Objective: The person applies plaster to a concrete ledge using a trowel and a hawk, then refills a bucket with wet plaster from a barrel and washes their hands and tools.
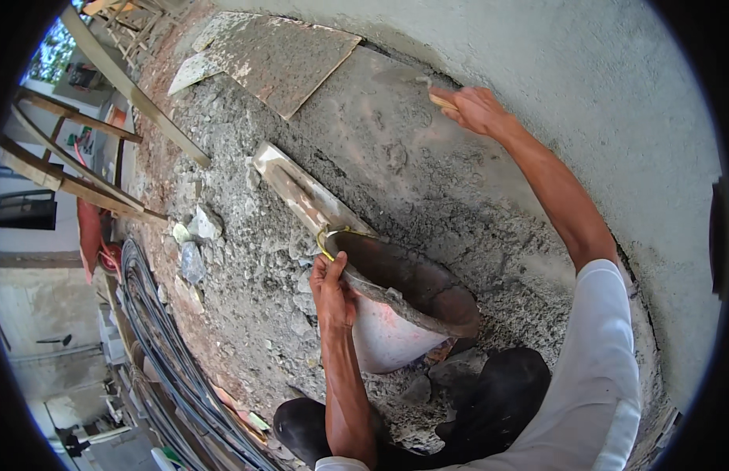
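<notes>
Got a wood-handled trowel (442, 101) in the right hand (476, 110), with the fingers curled tight round the handle. Holding it way out by the foot of the grey wall (568, 71), over a smooth patch of mortar (427, 133). Can't really make out the blade, pretty much grey on grey, so can't say about touching. With the left hand (333, 294), pinching the rim of a tilted bucket (388, 334) between thumb and fingers, right by a yellow cord (320, 240). Seeing grey crust inside that bucket, down on the rubble (239, 290) near the knees (506, 385). Also spotting a smeared plank (306, 192) just past the rim, a flat board (290, 59) farther up, and coiled hoses (151, 334) off left.
</notes>
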`<move>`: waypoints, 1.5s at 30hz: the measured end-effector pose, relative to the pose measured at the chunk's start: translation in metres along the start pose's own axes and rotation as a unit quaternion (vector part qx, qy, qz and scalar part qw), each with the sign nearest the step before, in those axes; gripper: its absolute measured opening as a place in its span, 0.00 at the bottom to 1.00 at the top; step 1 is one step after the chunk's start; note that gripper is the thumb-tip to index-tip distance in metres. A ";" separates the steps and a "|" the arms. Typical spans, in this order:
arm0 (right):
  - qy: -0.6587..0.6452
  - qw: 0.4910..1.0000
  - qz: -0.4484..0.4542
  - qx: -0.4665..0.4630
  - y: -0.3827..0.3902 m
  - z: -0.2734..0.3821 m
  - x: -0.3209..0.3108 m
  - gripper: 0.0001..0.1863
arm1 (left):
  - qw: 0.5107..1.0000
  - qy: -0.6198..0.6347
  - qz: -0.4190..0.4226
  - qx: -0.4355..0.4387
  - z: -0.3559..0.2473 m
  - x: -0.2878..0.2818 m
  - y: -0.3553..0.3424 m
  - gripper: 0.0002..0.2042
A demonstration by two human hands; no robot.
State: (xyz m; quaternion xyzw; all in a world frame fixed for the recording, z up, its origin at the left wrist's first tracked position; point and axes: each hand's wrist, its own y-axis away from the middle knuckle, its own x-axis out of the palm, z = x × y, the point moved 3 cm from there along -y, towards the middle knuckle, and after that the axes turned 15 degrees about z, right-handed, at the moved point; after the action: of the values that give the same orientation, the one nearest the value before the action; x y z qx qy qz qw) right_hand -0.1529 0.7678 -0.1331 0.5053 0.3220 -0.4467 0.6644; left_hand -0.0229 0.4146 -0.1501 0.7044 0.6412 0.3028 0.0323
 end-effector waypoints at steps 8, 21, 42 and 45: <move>0.079 0.987 0.000 -0.140 0.088 -0.042 0.071 0.27 | 0.997 0.042 0.063 0.027 0.003 -0.010 0.003 0.09; 0.021 0.980 0.173 -0.101 0.096 -0.002 0.062 0.24 | 0.994 0.042 0.098 0.030 0.005 -0.009 0.004 0.07; -0.305 0.951 -0.003 0.058 0.139 -0.072 0.087 0.27 | 0.989 -0.077 0.102 0.073 -0.006 0.037 0.027 0.09; -0.377 0.917 0.125 0.042 0.182 -0.040 0.125 0.29 | 0.989 -0.084 0.098 0.065 -0.003 0.030 0.032 0.09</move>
State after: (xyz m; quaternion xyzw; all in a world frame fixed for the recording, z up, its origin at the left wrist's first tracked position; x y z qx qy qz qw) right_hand 0.0642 0.7889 -0.1842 0.3627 -0.0375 -0.5305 0.7652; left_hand 0.0041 0.4359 -0.1220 0.7876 0.5822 0.2016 0.0103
